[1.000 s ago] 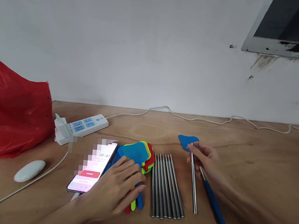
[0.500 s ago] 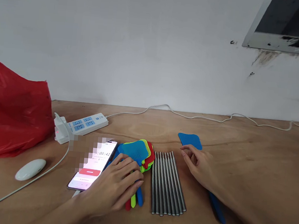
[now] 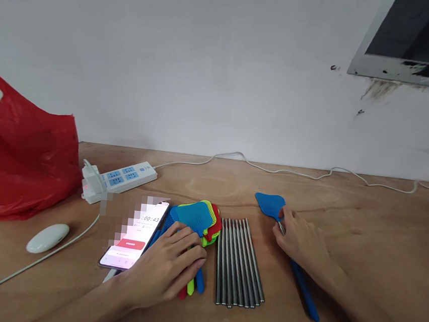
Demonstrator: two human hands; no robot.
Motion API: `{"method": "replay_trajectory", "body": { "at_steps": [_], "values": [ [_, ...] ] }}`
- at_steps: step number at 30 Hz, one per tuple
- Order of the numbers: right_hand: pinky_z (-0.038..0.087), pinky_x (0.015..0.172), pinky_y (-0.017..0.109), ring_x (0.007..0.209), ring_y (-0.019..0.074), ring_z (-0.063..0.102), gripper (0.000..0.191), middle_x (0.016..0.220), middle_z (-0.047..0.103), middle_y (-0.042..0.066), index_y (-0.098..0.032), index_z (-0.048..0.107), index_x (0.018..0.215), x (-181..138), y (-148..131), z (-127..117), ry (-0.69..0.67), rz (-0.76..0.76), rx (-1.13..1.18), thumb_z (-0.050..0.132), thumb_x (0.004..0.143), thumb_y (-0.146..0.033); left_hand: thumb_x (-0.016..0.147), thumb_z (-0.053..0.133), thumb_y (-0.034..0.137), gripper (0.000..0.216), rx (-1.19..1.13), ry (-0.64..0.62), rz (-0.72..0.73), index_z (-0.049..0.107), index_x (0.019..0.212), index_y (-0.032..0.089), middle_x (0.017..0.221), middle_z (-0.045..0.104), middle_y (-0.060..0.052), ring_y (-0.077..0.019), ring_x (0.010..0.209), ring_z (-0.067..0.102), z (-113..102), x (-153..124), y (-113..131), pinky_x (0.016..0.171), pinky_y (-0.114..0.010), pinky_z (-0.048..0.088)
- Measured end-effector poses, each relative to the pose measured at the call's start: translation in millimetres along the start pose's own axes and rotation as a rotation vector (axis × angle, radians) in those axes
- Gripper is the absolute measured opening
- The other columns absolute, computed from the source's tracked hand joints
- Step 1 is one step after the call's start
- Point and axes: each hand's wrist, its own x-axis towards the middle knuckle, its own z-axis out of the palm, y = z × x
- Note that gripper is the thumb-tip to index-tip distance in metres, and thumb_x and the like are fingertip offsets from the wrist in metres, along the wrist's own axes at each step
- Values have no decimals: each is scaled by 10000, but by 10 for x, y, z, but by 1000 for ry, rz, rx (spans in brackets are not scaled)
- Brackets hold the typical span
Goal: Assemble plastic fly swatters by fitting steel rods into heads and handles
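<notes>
My right hand (image 3: pixel 300 237) pinches the thin metal neck of a blue fly swatter (image 3: pixel 270 205), just below its mesh head. The swatter lies on the wooden table, its blue handle (image 3: pixel 306 294) showing below my wrist. My left hand (image 3: pixel 175 258) rests loosely, with bent fingers, over a pile of fly swatters (image 3: pixel 196 217) in blue, yellow-green and red. Their handle ends (image 3: pixel 199 281) stick out under the fingers, while their middles are hidden. Between my hands several tapered metal rods (image 3: pixel 240 265) lie side by side.
Left of the pile is a lit phone (image 3: pixel 131 239) with a timer. A white power strip (image 3: pixel 129 175), a white oval device (image 3: pixel 47 238) and a red plastic bag (image 3: pixel 24 163) lie farther left. A white cable (image 3: pixel 282 171) runs along the wall.
My right hand has moved slightly right and closed on the neck of the single blue swatter. My left hand stays on the pile. The view has shifted a little.
</notes>
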Motion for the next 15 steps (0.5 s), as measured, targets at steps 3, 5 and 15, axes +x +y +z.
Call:
{"method": "replay_trajectory", "body": {
  "at_steps": [3,5,15],
  "values": [
    [243,527,297,639,303,676,103,742,694,121,-188,565,868,8,53,54,-11,16,33,520,901,-275,994,396,131,218,-1,-2,5,604,943,174,872,644,-59,-208,809,565,-5,-5,4,792,-372,403],
    [259,539,301,641,297,667,128,710,677,118,-195,554,795,20,91,102,-20,7,88,514,899,-257,992,400,124,215,0,-9,8,602,939,171,870,644,-57,-207,807,566,-9,-7,11,792,-371,402],
    [378,471,265,471,162,492,266,560,453,-60,-234,459,929,34,18,104,-129,-88,747,283,958,-431,976,453,95,141,-6,114,-66,570,974,175,893,643,-49,-199,816,546,-58,-17,-11,789,-372,396]
  ]
}}
